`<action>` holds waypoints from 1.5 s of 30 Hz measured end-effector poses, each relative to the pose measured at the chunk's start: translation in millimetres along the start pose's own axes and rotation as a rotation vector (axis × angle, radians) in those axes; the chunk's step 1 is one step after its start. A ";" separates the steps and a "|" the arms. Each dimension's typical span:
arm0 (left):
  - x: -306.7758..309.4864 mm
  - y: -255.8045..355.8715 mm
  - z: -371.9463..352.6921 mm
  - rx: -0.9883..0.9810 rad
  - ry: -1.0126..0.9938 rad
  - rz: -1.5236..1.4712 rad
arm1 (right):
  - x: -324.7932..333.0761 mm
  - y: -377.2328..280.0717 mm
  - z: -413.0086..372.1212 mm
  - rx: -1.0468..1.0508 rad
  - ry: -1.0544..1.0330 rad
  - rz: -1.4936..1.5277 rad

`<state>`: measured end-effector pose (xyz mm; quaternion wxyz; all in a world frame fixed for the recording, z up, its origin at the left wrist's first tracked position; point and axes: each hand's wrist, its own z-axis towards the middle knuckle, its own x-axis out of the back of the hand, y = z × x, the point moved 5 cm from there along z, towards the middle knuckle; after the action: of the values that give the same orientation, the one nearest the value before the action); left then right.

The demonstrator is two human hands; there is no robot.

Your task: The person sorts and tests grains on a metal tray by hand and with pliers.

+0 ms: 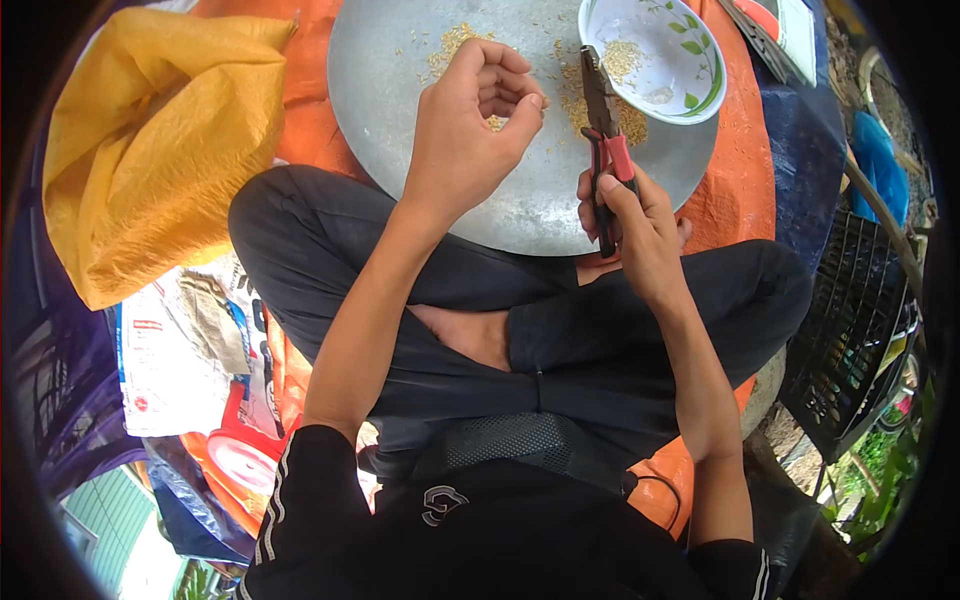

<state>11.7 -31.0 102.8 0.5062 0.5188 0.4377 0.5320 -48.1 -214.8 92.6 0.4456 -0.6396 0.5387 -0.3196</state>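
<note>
Pliers (612, 140) with red and black handles are gripped in my right hand (645, 225), their dark jaws pointing away from me beside the bowl's rim. My left hand (478, 125) is raised above the round metal tray (385, 95), fingers curled and thumb close to the index fingertip; whatever is pinched there is too small to make out. Golden-brown grains (455, 48) lie scattered on the tray, with a denser patch (630, 122) near the pliers. A white bowl (690, 65) with a green leaf pattern stands at the tray's right, with some pale grains (622, 60) inside.
A yellow woven sack (170, 140) lies to the left on an orange sheet (745, 190). White printed bags (170, 360) and a red plastic object (240, 450) are lower left. A black plastic crate (850, 330) stands at right. My crossed legs border the tray's near edge.
</note>
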 end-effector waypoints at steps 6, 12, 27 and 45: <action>-20.8 3.3 26.8 0.007 -0.087 0.128 | 9.8 -5.5 2.3 0.047 0.056 0.091; -53.3 0.5 73.3 -0.083 -0.098 0.130 | 28.4 -9.8 5.6 0.150 0.154 0.239; -93.0 16.1 97.2 -0.014 -0.272 0.169 | 73.9 -11.6 17.4 0.193 0.444 0.203; -90.3 49.9 32.1 0.134 -0.426 0.173 | 64.1 -23.3 13.6 0.414 0.428 0.077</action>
<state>34.8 -127.7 145.0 0.5041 0.6873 0.3095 0.4215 -12.7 -273.6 104.0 0.4547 -0.4324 0.5674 -0.5332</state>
